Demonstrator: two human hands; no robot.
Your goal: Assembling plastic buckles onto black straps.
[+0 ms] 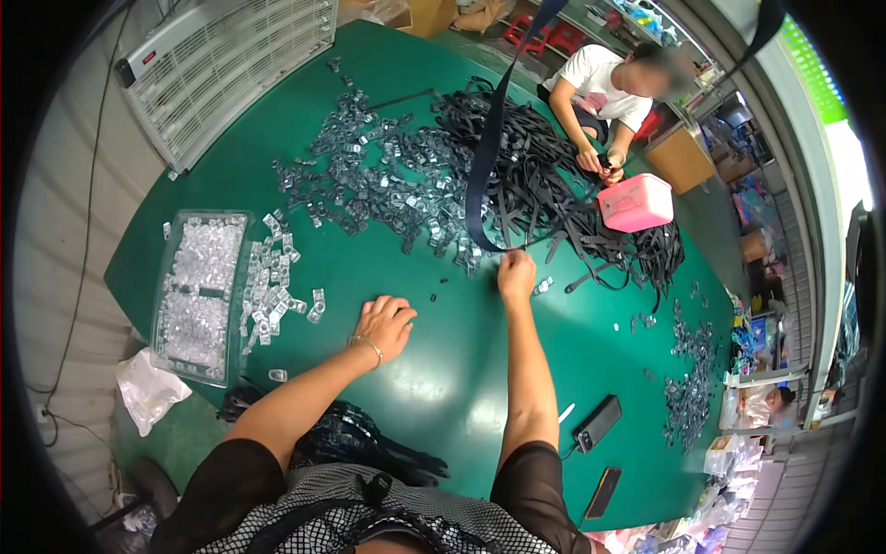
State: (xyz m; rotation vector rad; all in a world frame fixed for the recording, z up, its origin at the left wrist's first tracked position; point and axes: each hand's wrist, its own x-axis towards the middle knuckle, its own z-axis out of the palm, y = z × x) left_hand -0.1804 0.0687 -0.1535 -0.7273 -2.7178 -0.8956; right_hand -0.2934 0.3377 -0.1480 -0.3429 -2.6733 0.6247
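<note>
My left hand (385, 330) rests on the green table (443, 369), its fingers stretched out and somewhat bent, with nothing visible in it. Two tiny dark bits (434, 297) lie just beyond its fingertips. Farther right, my right hand (517, 274) is closed in a fist at the near edge of a heap of black straps (535, 166). Whatever the fist may hold is hidden. Beside it lies a small clear plastic piece (544, 286). A wide pile of smoky see-through plastic clips (397, 185) spreads beyond both hands. A dark blue band (484, 166) hangs across the view, close to my right hand.
At left, a clear tray (233, 305) holds clear plastic pieces, with loose ones (268, 286) alongside. A pink container (637, 203) stands near a seated co-worker (604, 92). More clips (692, 379), a black power bank (598, 424) and a phone (603, 493) lie at right.
</note>
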